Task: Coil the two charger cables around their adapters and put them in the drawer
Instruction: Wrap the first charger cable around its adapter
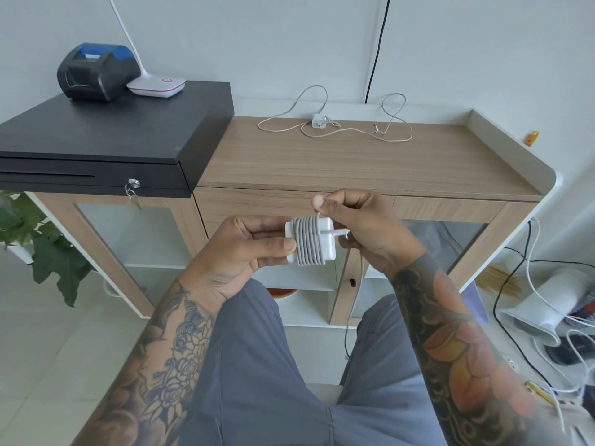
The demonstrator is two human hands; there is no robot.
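Wooden desk [354, 162] against a pale wall fills the middle of the frame, with a black cash box [106, 136] at upper left carrying a small printer [96, 70] and a white lamp base [156, 84]. Just below centre, the left hand [238, 252] has fingers and thumb curled round the big white adapter [310, 241], which already has its cable wound in neat turns. Right next to it the right hand [363, 226] pinches the last bit of cable [318, 217] up above the adapter, with the plug end poking out at its right side. The second charger [318, 121] lies uncoiled at top centre of the desk, cord [338, 132] sprawled in loops. The drawer front [447, 209] under the desk edge looks closed. My guess at the risk: if that loose tail isn't tucked in, the turns will spring loose once the pinch lets go
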